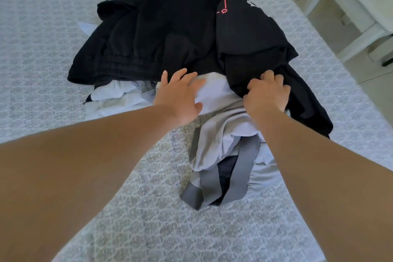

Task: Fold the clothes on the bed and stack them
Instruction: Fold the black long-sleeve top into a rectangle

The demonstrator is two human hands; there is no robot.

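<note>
Clothes [170, 34] lay heaped unfolded at twelve o'clock on the bed [42, 49]. The left hand [180, 95] pressed flat, fingers apart, on a white garment [212, 95]; the right hand [266, 93] clutched black fabric [265, 49]. Pulling might drag tangled neighbours toward the three o'clock edge.

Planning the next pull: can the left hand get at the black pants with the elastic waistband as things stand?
Probably yes. The left hand rests open on the pale grey garment, right below the black pants, whose waistband lies exposed on top of the pile with nothing covering it.
</note>
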